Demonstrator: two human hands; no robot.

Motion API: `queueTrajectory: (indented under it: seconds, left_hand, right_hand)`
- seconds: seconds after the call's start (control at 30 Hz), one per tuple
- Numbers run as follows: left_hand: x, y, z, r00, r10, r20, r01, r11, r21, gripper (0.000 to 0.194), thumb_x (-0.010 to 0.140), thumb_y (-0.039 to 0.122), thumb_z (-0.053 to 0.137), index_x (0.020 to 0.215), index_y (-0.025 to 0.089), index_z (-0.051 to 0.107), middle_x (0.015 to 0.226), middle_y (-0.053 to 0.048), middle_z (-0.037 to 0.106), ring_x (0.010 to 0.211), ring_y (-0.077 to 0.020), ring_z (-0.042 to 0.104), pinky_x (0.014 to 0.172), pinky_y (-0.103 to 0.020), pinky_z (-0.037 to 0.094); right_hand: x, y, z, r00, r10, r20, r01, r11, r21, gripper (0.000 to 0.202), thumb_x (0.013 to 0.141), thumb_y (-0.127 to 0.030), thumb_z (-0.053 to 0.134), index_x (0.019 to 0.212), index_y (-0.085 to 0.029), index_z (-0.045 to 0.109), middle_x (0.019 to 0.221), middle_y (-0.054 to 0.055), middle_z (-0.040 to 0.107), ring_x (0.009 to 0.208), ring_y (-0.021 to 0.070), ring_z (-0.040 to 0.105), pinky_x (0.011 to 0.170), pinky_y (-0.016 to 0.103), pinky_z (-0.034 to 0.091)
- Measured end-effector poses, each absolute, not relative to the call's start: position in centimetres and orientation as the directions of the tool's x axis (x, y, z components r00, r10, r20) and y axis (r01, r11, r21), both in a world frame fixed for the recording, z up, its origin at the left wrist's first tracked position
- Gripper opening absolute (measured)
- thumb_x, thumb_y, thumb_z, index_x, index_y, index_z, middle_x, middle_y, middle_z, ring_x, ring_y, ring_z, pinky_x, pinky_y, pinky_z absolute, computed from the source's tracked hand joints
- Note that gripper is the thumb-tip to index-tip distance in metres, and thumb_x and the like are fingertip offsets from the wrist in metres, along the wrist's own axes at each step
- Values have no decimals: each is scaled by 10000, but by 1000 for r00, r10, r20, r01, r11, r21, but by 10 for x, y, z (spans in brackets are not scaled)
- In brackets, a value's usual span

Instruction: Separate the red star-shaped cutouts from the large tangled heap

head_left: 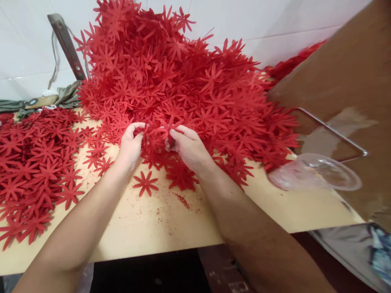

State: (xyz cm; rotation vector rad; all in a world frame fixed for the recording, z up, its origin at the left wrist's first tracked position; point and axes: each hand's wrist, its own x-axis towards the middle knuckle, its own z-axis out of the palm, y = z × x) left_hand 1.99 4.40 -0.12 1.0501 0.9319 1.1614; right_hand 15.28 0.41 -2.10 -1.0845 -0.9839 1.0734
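Observation:
Both my hands are at the front edge of a tall heap of red flower-shaped cut-outs (pixel 165 77). My left hand (pixel 132 140) is closed, thumb against the fingers, with red petals at its tips. Close by on the right, my right hand (pixel 187 144) pinches a red flower cut-out (pixel 168 127) between thumb and finger. Its lower fingers are partly hidden. A single flat flower cut-out (pixel 146 183) lies on the table (pixel 131 236) just below my hands, and a small stack of flower cut-outs (pixel 182 178) sits beside it.
At the left spreads a lower pile of red flower cut-outs (pixel 39 158). A clear plastic container (pixel 314 173) lies on its side at the right, against a brown board (pixel 345 89). Red crumbs (pixel 183 200) dot the table. A metal bar (pixel 67 47) leans near the white wall, beside grey cloth (pixel 69 94).

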Motion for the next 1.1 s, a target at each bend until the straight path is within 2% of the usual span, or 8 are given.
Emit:
queueTrajectory:
  seconds: [0.13,0.23,0.43,0.53,0.67,0.83,1.0,1.1]
  left_hand:
    - [22,36,3,211,974,-80,-243,131,961,238,785,-8,424,701,174,552,595,61,544,438,-53,412,461,-187,312]
    - [21,35,3,247,968,-54,-226,111,968,166,805,69,504,704,177,577,578,61,514,454,-57,400,464,-195,297]
    - [20,32,-1,373,926,57,-218,28,976,167,689,250,751,706,160,612,647,58,578,602,-48,488,656,-178,412]
    - [20,29,1,395,917,53,-221,39,975,219,627,237,795,782,162,660,720,49,631,652,-51,532,698,-179,428]
    - [22,25,6,424,905,-26,-235,137,962,174,634,182,785,753,151,662,675,47,628,625,-56,551,672,-182,440]
    - [20,32,7,300,948,-108,-255,189,948,124,761,124,635,642,147,606,619,46,613,522,-39,499,568,-168,411]
    - [16,38,3,266,964,5,-252,65,966,37,742,160,675,712,152,655,720,33,665,624,-50,557,657,-178,446]
    - [18,36,2,338,932,133,-206,-64,976,153,644,144,770,776,146,692,793,24,691,734,-64,594,753,-182,455]
  right_hand:
    - [152,4,-19,222,970,101,-186,144,-972,404,723,-493,653,620,-224,370,515,-73,313,455,61,317,431,212,289]
    - [151,3,-17,203,972,114,-143,145,-979,479,688,-593,660,614,-230,355,509,-77,280,449,59,286,423,217,258]
    - [149,-1,-11,185,963,196,-40,206,-978,540,617,-714,656,569,-221,440,491,-56,348,465,68,310,454,245,335]
    - [148,-2,-9,208,946,249,-29,261,-965,518,628,-703,653,577,-209,507,552,-28,478,558,97,456,580,262,449]
    - [148,-2,-11,155,959,237,-11,241,-970,457,664,-654,662,636,-202,599,629,-5,599,715,145,590,736,298,509]
    - [148,0,-18,80,976,204,-23,206,-978,540,639,-742,608,646,-206,547,567,-25,539,596,117,514,609,274,479]
    - [152,3,-22,175,968,180,-33,188,-982,365,679,-505,719,737,-215,504,578,-66,486,503,73,417,510,236,396]
    - [153,2,-20,240,948,209,-25,221,-975,232,715,-339,712,726,-203,524,589,-71,480,518,64,413,534,226,393]
